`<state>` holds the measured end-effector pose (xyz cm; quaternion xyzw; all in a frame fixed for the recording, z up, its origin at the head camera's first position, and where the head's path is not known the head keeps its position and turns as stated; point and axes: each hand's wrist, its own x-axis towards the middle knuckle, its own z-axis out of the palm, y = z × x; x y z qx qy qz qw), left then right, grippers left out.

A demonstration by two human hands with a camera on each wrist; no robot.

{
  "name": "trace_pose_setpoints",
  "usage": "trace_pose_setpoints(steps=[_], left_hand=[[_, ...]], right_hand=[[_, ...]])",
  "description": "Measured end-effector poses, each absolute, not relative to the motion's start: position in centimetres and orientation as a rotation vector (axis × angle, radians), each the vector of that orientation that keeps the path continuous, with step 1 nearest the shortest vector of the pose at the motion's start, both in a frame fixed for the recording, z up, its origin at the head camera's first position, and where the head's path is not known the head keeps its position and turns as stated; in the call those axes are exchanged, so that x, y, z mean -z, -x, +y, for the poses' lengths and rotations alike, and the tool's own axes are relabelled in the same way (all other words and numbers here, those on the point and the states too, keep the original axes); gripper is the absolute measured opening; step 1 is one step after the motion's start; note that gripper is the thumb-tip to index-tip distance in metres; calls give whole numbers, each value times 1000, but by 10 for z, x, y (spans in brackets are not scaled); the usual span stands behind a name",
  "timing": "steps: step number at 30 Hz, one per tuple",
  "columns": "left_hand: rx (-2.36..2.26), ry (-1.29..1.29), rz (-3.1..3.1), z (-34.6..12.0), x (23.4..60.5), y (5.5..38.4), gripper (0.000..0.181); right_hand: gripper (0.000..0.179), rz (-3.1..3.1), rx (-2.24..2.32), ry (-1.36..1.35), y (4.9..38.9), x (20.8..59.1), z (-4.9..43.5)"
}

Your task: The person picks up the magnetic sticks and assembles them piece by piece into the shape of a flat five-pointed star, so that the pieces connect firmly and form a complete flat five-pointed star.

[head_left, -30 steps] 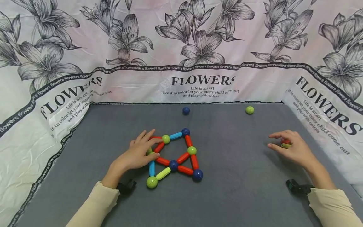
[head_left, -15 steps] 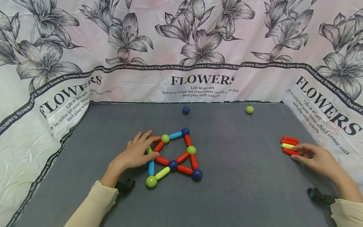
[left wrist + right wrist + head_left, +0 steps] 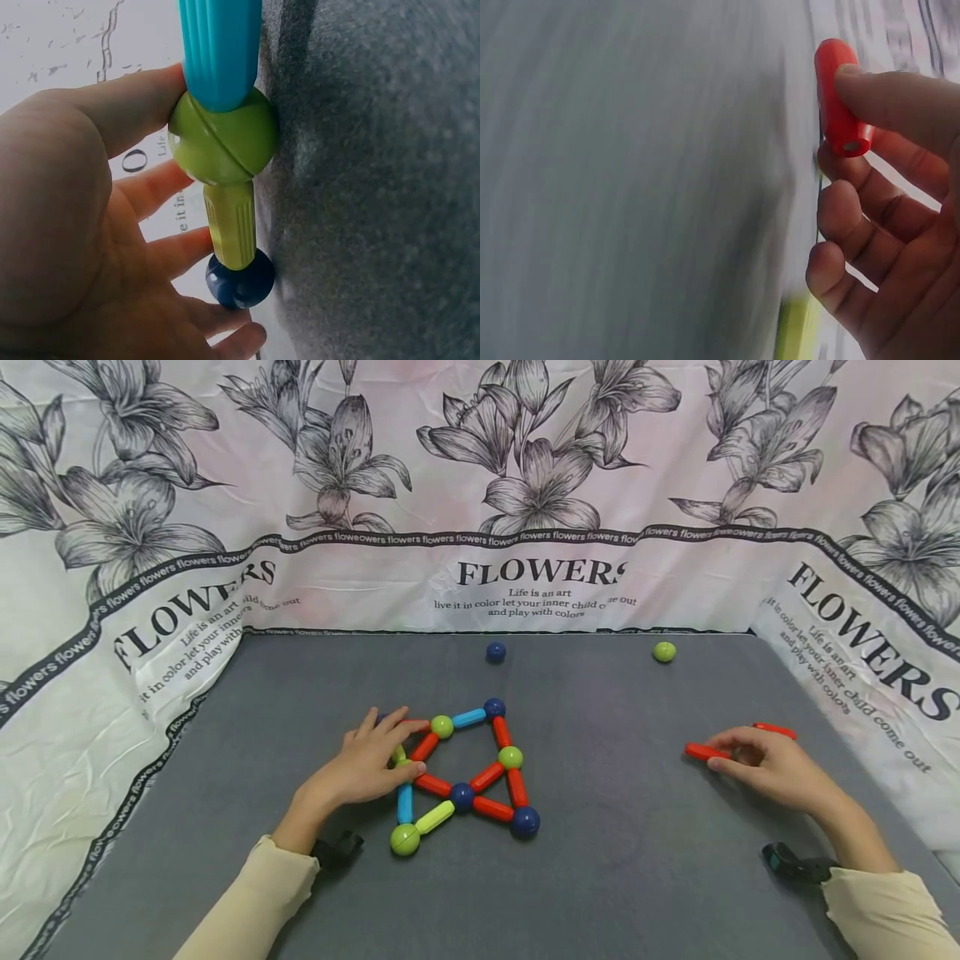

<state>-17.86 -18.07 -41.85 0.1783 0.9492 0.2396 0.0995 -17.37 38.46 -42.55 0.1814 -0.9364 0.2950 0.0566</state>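
My left hand (image 3: pixel 367 764) rests on the left side of a construction of magnetic rods and balls. In the left wrist view, the thumb touches a green ball (image 3: pixel 225 139) between a blue rod (image 3: pixel 221 49) and a yellow-green rod (image 3: pixel 231 225). The other fingers stretch fairly straight along the yellow-green rod toward a dark blue ball (image 3: pixel 241 279). On the right, my right hand (image 3: pixel 776 768) pinches a red magnetic rod (image 3: pixel 840 101) between thumb and fingers, its tip pointing left. Part of the construction lies hidden under the left hand.
Behind the right hand lies another red rod (image 3: pixel 776 731); a yellow-green rod (image 3: pixel 796 330) shows blurred in the right wrist view. A loose dark blue ball (image 3: pixel 496 652) and a loose green ball (image 3: pixel 664 652) sit near the grey table's back edge, before a flowered cloth.
My right hand reached to the group of rods at the right, took a red one and has moved left with it. The left hand stays nearly still on the construction.
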Motion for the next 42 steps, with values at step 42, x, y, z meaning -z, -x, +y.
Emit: trace_pose_setpoints(steps=[42], left_hand=[[-780,-512,2756,-181,424,182,88]], right_hand=[[19,-2919,-1372,-1251,204,434,202]])
